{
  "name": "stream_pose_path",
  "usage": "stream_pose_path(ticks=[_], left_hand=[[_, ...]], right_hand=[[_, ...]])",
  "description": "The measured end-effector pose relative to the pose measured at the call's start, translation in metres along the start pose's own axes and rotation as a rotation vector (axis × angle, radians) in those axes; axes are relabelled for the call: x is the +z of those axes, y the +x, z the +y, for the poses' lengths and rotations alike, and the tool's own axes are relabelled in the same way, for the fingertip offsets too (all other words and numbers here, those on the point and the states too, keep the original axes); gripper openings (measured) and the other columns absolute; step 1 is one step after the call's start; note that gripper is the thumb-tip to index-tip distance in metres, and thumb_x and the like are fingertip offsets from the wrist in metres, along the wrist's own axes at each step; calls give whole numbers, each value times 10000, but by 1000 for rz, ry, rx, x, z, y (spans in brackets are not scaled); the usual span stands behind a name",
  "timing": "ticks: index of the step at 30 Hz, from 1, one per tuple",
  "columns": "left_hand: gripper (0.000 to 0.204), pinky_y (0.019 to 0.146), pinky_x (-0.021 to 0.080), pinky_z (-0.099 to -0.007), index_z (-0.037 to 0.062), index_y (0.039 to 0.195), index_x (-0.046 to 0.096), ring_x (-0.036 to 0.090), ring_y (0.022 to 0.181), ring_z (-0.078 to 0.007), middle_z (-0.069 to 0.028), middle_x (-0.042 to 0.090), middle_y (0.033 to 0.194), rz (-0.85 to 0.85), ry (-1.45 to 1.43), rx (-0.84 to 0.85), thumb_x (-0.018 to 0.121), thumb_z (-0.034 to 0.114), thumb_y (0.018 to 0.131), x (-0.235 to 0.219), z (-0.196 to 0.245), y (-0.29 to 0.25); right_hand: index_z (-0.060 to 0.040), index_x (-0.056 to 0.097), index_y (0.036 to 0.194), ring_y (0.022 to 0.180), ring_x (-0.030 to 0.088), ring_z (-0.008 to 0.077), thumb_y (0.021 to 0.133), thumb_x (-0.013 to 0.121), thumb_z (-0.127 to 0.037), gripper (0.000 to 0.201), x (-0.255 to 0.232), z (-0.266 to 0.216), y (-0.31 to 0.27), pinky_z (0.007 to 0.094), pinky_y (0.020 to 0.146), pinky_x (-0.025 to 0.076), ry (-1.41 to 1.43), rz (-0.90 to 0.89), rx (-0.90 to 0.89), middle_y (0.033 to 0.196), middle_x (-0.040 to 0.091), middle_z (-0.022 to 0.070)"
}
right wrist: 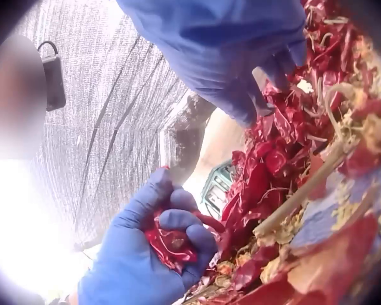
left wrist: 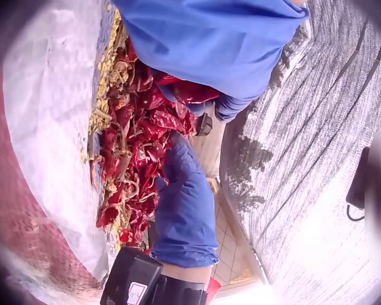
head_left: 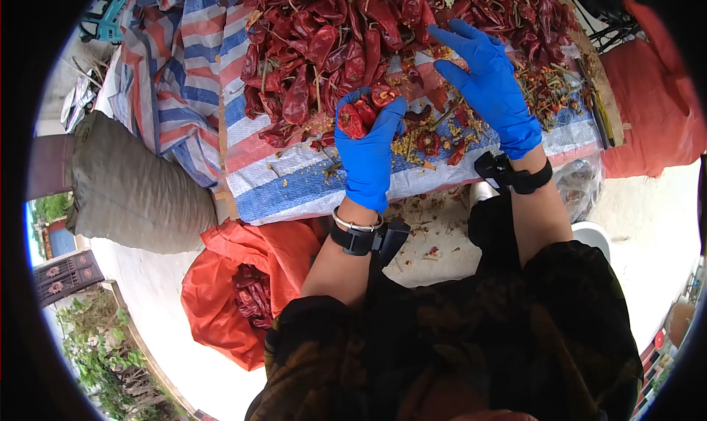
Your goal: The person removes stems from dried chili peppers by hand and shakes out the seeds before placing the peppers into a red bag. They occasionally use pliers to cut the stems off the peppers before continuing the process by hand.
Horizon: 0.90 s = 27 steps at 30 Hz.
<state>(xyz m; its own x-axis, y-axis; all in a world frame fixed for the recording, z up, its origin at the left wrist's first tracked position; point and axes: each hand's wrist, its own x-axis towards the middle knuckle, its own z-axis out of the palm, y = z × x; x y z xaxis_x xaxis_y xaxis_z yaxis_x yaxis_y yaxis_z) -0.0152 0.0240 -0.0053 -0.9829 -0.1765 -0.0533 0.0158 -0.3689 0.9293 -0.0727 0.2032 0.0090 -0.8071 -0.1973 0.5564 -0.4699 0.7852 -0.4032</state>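
Observation:
My left hand (head_left: 368, 152), in a blue glove, holds a few dried red chili peppers (head_left: 356, 118) in its curled fingers. The right wrist view shows the same fingers wrapped round the crumpled red peppers (right wrist: 169, 243). My right hand (head_left: 490, 82), gloved in blue too, is held over the right part of the chili pile (head_left: 320, 46) with fingers spread and nothing in its grasp. Its fingertips are right at the peppers in the right wrist view. Loose yellow seeds (head_left: 401, 145) and broken stems lie between the two hands.
A striped woven sheet (head_left: 294, 193) covers the table under the pile. An open red sack (head_left: 213, 303) with more peppers stands below its left front edge. A full grey-green sack (head_left: 140, 189) is on the left, red cloth (head_left: 648, 104) on the right.

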Motion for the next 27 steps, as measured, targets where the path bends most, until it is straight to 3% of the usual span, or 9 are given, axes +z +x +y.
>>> stream_pose_path(ticks=[4,6,10,12,16,19,21,24,27], left_hand=[[338,537,410,-217,41,1008,480,513,601,-96,-29,563,763,-6,-37,26,658,-1,724,2,-3,0],[376,527,423,-204,50,1008,466,519,599,-93,-29,566,782,-12,-53,12,678,-14,704,1,-4,2],[346,549,420,-220,39,1013,473,519,612,-101,-34,565,768,-20,-37,7,655,-10,723,1,-2,3],[307,563,415,-237,25,1014,487,518,622,-106,-35,564,752,-10,-31,25,630,-3,744,1,0,1],[295,564,415,-236,23,1010,488,525,630,-108,-33,566,760,6,-48,54,629,5,752,1,1,0],[297,563,415,-236,21,1015,484,528,632,-110,-34,566,759,-1,-37,76,627,9,755,0,-1,-2],[303,562,415,-235,20,1020,480,529,631,-111,-36,566,757,-15,-12,82,626,9,756,-2,-2,-2],[379,552,439,-219,46,1006,456,527,612,-100,-33,559,790,-22,-44,45,675,-22,704,-4,-6,-1],[386,575,449,-219,48,1007,457,528,627,-98,-30,556,802,-18,-39,31,675,-35,699,-4,-7,-1]], right_hand=[[-173,497,1205,1133,419,336,779,607,-237,445,29,8,4,396,948,319,-63,-22,-96,1219,447,198],[-134,484,1224,1182,393,281,839,537,-230,401,39,14,3,375,998,247,-11,-51,17,1203,487,161],[-78,535,1150,1101,476,252,840,531,-164,321,29,10,6,344,954,319,32,23,-49,1116,549,161],[-66,611,996,923,565,224,794,577,-141,218,26,6,5,308,849,415,565,62,193,937,616,96],[-63,621,961,863,569,208,759,615,-119,209,16,-4,-1,281,791,435,801,132,409,898,618,82],[-69,625,962,863,569,208,725,653,-125,245,14,1,-5,292,786,437,722,72,535,908,613,77],[-68,606,1012,885,572,240,719,657,-154,310,20,7,-7,320,791,445,429,38,144,939,607,97],[-81,576,1074,929,563,269,724,645,-181,371,27,1,-14,347,810,443,12,-3,268,995,597,111],[-85,550,1113,923,568,281,725,638,-202,415,31,11,-20,356,798,452,15,-44,244,1009,597,131]])
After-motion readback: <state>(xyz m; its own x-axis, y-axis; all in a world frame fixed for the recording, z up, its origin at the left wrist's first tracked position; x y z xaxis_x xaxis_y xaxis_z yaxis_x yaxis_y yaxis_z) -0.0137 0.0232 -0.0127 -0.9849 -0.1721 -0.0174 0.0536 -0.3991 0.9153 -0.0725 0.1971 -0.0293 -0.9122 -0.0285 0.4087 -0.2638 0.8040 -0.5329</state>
